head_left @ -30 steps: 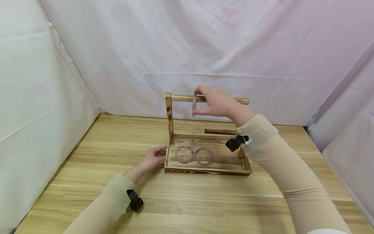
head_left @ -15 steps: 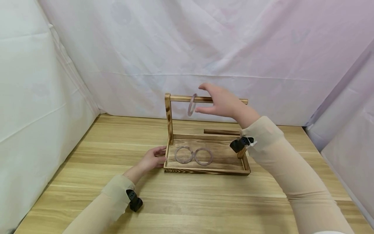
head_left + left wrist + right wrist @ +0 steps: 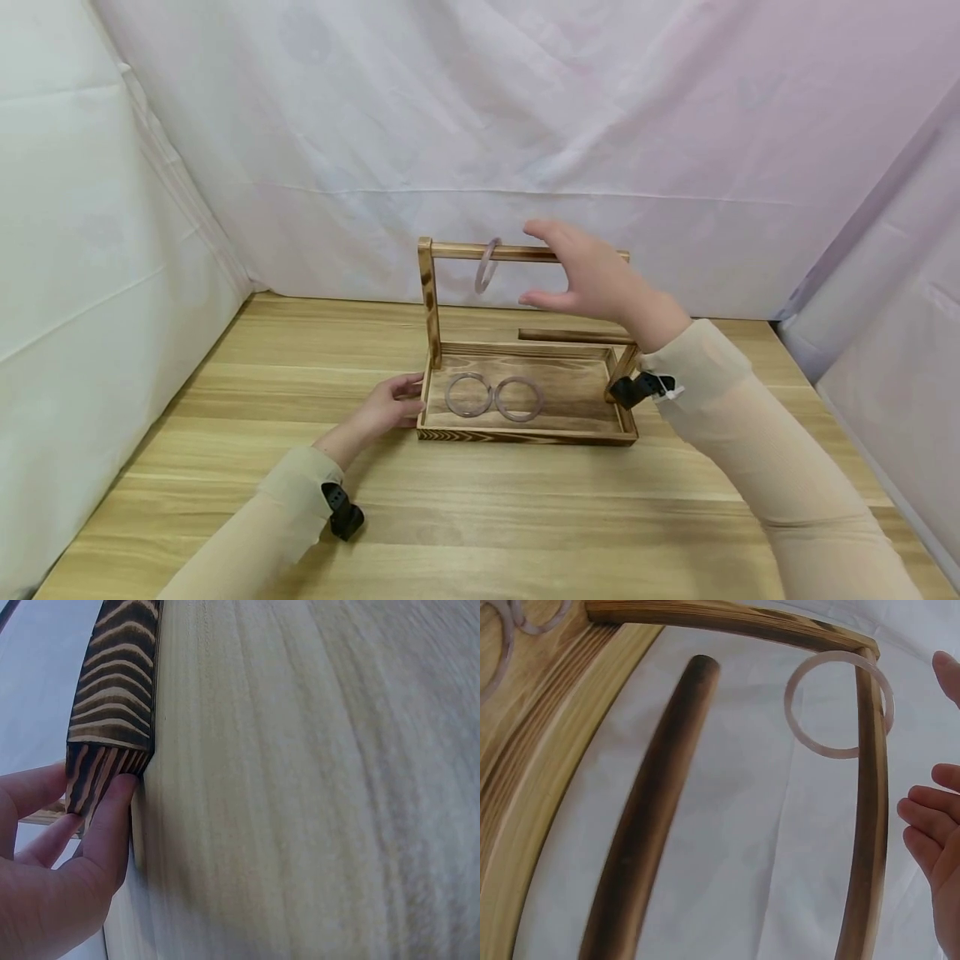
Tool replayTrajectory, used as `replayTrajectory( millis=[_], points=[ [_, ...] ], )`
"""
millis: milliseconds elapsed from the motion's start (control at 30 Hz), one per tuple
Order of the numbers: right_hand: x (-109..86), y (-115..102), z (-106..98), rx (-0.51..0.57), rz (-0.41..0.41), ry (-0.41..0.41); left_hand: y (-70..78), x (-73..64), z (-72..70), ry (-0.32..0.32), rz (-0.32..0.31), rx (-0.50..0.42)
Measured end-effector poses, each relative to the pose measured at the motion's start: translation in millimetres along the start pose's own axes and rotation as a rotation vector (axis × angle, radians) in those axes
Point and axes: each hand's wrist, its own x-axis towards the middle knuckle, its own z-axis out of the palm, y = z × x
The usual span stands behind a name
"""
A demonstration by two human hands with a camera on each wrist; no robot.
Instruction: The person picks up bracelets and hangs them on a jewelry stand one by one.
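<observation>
A wooden rack [image 3: 525, 438] has a low tray base, a left post and a horizontal bar along its top. From that bar hangs a pale mauve bangle [image 3: 486, 267], tilted, left of the middle. My right hand [image 3: 600, 271] hovers to the bangle's right, thumb and fingers spread and holding nothing. In the right wrist view the bangle [image 3: 795, 712] encircles the bar near the post. Two more bangles, a left one [image 3: 448, 404] and a right one [image 3: 519, 419], lie side by side in the tray. My left hand [image 3: 380, 410] grips the tray's left end, thumb at the rim.
A lower, darker rod [image 3: 573, 336] runs behind the tray, with a short slanting post [image 3: 621, 371] at the right end. The rack stands on a wood-grain table [image 3: 480, 517]. White cloth [image 3: 360, 142] hangs behind and at both sides.
My right hand has let go of the bangle and drawn back to the right. The bangle now hangs tilted on the bar. The left hand keeps its place on the tray.
</observation>
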Motion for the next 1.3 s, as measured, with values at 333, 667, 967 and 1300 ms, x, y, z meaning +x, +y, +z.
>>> replayTrajectory(
  millis=[333, 667, 967, 1300],
  points=[
    [-22.7, 3, 7, -0.026, -0.061, -0.023, 1.0, 1.3, -0.9, -0.006, 0.005, -0.003],
    [-39.3, 3, 21, -0.131, -0.2, 0.032, 2.9, 0.5, 0.4, 0.002, 0.002, -0.006],
    [-50.8, 4, 34, -0.147, -0.27, 0.058, 3.4, 0.3, 0.1, -0.003, 0.002, -0.004],
    [-62.8, -3, 46, -0.119, -0.278, -0.007, 3.2, 0.6, -0.2, -0.006, 0.006, -0.006]
  ],
)
